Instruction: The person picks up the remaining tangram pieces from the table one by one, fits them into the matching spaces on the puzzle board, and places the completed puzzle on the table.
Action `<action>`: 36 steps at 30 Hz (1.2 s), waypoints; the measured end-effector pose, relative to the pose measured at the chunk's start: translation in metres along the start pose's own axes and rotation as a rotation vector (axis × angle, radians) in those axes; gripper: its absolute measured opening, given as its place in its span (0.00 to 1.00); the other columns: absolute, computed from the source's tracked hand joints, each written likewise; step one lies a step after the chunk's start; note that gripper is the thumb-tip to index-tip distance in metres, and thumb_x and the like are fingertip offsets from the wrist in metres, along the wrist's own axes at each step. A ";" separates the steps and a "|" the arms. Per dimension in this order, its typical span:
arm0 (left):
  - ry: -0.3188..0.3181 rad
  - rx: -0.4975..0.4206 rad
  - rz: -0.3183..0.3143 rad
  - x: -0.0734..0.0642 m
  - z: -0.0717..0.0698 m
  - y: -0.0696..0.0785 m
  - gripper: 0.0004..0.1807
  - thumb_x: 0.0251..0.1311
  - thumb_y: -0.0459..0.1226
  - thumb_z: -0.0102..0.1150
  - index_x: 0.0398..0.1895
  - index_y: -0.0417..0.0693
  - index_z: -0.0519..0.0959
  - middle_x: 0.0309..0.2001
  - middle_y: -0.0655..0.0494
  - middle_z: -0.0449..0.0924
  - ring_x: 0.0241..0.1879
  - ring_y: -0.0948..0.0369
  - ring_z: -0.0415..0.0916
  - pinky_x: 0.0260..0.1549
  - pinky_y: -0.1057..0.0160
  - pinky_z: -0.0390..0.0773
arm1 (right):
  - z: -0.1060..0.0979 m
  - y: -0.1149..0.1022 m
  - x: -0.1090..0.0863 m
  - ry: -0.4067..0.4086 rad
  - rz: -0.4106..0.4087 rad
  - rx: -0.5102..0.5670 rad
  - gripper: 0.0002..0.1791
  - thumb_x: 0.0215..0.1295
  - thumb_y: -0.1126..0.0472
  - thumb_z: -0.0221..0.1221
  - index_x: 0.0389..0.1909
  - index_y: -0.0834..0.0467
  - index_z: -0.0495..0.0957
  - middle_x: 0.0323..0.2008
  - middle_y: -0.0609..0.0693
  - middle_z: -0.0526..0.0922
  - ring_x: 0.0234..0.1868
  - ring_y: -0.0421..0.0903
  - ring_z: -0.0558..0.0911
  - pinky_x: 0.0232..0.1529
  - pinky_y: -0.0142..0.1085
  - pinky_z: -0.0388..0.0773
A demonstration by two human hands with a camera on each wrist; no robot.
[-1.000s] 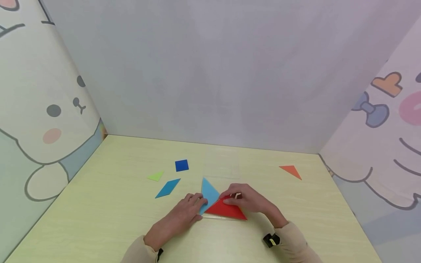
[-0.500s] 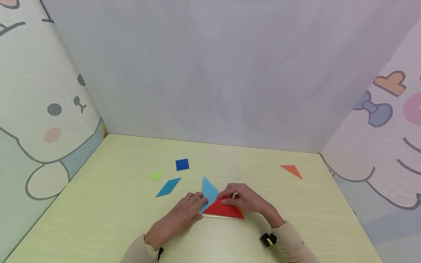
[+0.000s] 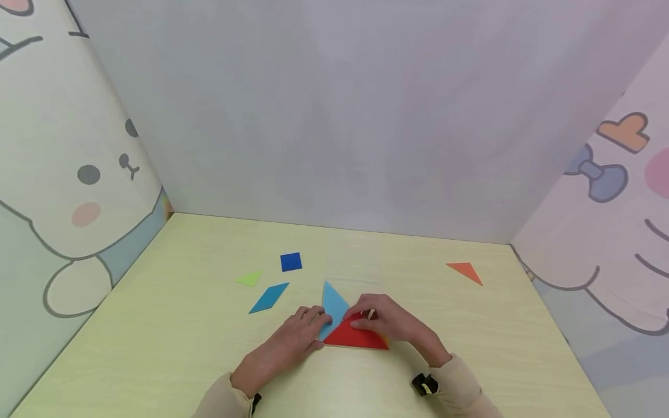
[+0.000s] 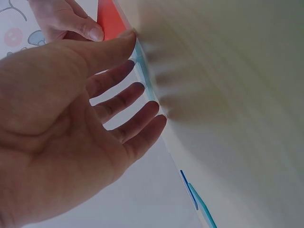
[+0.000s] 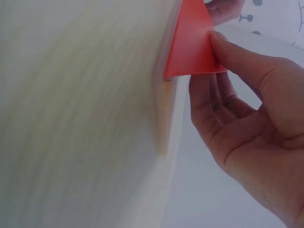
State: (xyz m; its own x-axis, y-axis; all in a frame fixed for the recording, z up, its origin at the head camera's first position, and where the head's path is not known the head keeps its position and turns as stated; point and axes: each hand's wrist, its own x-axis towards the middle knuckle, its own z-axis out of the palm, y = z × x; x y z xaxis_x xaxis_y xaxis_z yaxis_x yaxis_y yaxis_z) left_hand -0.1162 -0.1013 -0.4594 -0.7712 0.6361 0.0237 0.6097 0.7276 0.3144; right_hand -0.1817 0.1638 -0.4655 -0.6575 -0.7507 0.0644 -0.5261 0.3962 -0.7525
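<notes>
A red triangular tangram tile (image 3: 355,338) is pinched between the thumb and fingers of my right hand (image 3: 389,319). In the right wrist view this red tile (image 5: 194,45) stands tilted, its near edge raised. Left of it lies a light blue triangle tile (image 3: 332,302), partly covered by my left hand (image 3: 292,339). My left fingertips rest at that tile, fingers loosely bent, as the left wrist view shows. A bit of yellow (image 3: 385,338) peeks out by the red tile's right side; its shape is hidden. Beneath these tiles is a clear tray (image 5: 164,114), mostly covered.
Left of the hands lie a teal parallelogram (image 3: 269,298), a lime triangle (image 3: 250,278) and a dark blue square (image 3: 291,262). An orange triangle (image 3: 467,272) lies at the right. A faint transparent sheet or lid (image 3: 354,255) is behind the hands. Curtains surround the table (image 3: 172,290).
My right hand has shifted the red triangle slightly left, then slightly toward me, so its lower left corner sits near my left thumb. My left hand has stayed in place.
</notes>
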 end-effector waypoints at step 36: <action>0.014 0.022 0.001 0.000 0.000 0.001 0.25 0.68 0.39 0.66 0.65 0.44 0.73 0.62 0.48 0.72 0.60 0.51 0.70 0.57 0.53 0.78 | 0.010 -0.016 -0.006 0.041 0.092 -0.150 0.13 0.65 0.67 0.68 0.49 0.62 0.81 0.47 0.54 0.77 0.43 0.51 0.80 0.45 0.36 0.83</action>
State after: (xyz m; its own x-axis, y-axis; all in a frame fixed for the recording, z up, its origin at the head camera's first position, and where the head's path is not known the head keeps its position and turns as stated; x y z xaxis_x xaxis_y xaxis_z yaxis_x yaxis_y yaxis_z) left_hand -0.1159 -0.1009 -0.4591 -0.7729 0.6334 0.0373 0.6144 0.7324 0.2934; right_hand -0.1636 0.1569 -0.4606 -0.7262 -0.6868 0.0288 -0.5353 0.5387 -0.6506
